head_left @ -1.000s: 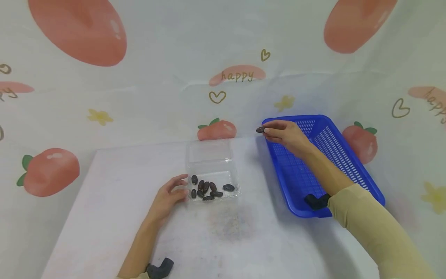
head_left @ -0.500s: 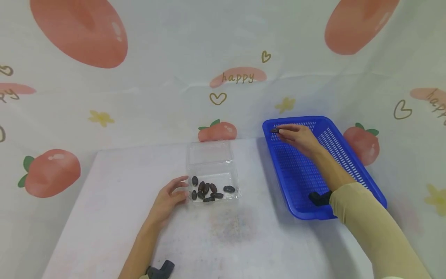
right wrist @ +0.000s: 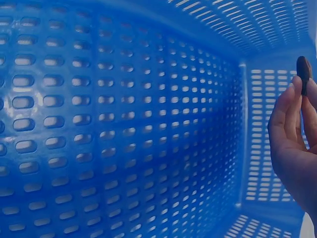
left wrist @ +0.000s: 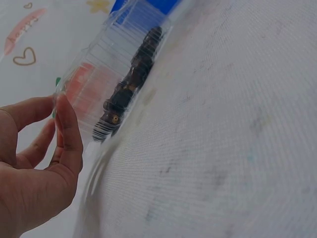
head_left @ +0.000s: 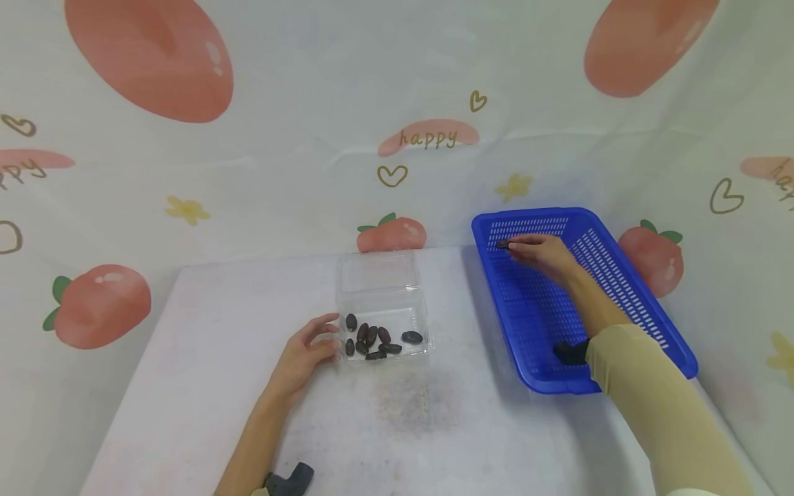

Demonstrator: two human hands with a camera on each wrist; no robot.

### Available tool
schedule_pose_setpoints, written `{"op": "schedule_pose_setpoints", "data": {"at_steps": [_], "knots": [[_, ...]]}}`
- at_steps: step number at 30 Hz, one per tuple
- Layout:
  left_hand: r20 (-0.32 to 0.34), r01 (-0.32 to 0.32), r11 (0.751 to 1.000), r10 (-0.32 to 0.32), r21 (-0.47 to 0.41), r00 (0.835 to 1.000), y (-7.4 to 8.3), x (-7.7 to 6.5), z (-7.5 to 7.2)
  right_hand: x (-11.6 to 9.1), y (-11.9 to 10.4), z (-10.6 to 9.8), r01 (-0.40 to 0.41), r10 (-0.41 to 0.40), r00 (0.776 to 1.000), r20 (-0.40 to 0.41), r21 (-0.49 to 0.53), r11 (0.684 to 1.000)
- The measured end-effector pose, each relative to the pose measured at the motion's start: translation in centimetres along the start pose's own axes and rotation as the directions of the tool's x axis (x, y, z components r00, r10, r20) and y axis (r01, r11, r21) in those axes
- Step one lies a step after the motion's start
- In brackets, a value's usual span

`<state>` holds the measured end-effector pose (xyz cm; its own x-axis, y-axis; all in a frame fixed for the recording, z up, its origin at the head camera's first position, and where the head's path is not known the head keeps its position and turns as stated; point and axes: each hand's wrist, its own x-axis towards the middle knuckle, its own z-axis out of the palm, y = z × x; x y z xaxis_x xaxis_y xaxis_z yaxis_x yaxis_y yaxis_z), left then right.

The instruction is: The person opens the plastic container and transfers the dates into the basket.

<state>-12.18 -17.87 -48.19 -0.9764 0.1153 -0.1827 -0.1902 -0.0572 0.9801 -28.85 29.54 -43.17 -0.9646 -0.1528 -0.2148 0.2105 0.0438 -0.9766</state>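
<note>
My right hand (head_left: 546, 256) pinches a dark brown date (head_left: 502, 244) between thumb and fingertips, inside the far left part of the blue plastic basket (head_left: 496, 303). In the right wrist view the date (right wrist: 303, 69) sticks up from the fingertips. My left hand (head_left: 302, 356) holds the left edge of a clear plastic clamshell box (head_left: 406, 317), thumb and fingers pinching its rim in the left wrist view. Several dates (head_left: 372, 336) lie in the box's near half, mostly at the left, with one lone date (head_left: 412, 337) at the right. The box's lid (head_left: 376, 272) lies back, away from me.
The white table cover (head_left: 248, 310) has a greyish stain (head_left: 406, 403) in front of the box. Behind stands a white cloth backdrop (head_left: 298, 179) printed with fruit and hearts. The basket stands right of the box, its far end close to the backdrop.
My right hand has carried the date rightward and down, from beyond the basket's left rim to inside the basket. The left hand stays at the box. The head view has shifted slightly.
</note>
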Motion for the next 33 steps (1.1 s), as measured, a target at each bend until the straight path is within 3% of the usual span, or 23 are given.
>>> {"op": "schedule_pose_setpoints", "data": {"at_steps": [13,24,33], "knots": [[-0.009,0.013,1.000,-0.013,0.008,1.000,-0.1,0.0,0.0,0.5,2.0,-0.4,-0.068,0.069,0.995,0.068,-0.024,0.997],[-0.004,0.003,1.000,-0.003,-0.015,1.000,0.0,0.0,0.0,0.8,2.7,-0.8,-0.102,0.112,0.991,0.068,-0.138,0.985],[-0.010,0.008,1.000,-0.008,-0.019,1.000,-0.1,-0.1,0.1,1.0,3.2,-0.7,-0.120,0.127,0.991,0.040,-0.147,0.982]]}}
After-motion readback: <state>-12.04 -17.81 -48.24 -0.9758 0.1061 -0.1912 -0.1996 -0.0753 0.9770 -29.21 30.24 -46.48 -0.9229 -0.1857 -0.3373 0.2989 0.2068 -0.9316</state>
